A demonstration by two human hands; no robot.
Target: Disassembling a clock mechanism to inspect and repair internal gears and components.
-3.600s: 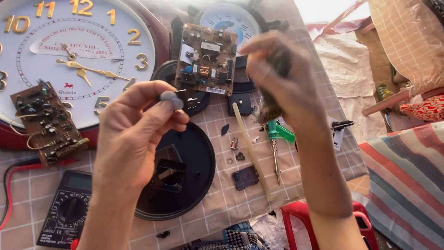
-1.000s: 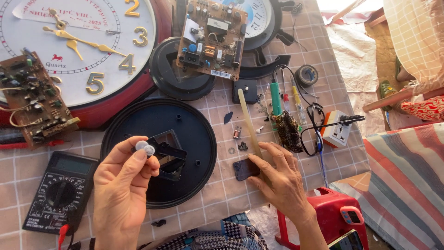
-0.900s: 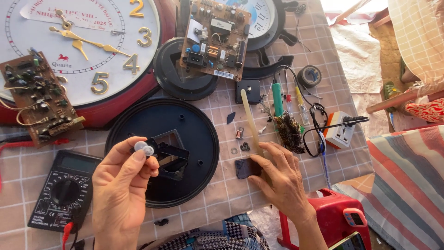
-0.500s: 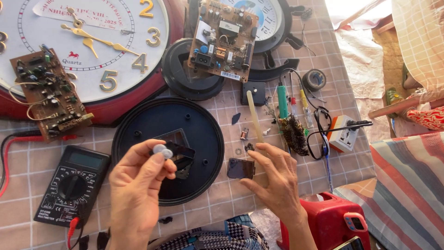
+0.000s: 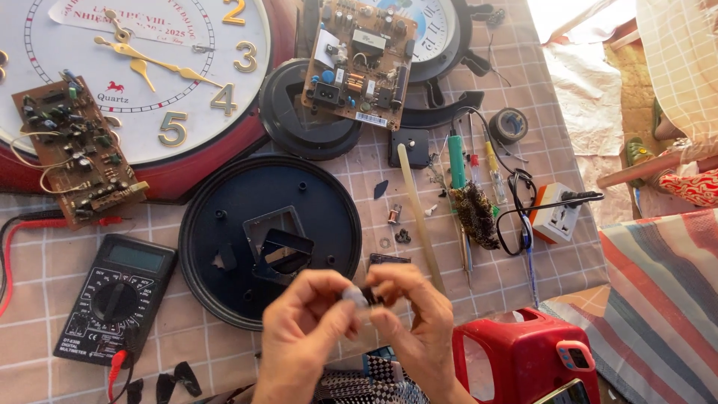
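Near the front edge of the table (image 5: 45, 299), the left hand (image 5: 303, 337) and right hand (image 5: 415, 318) meet; their fingertips pinch a small pale part (image 5: 354, 297) together, just in front of the black round clock back (image 5: 273, 239).

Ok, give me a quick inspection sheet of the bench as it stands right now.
Surface: checked tablecloth, crowded.
Job's things: small pale part pinched between both hands; black round clock back lies just beyond.
Clutter: wall clock, two circuit boards, multimeter, screwdrivers.
Grippers: left hand and right hand meet over the part, blurred.
Cables: red lead, black cord to the socket adapter.
Surroundings: red plastic stool, striped cloth.
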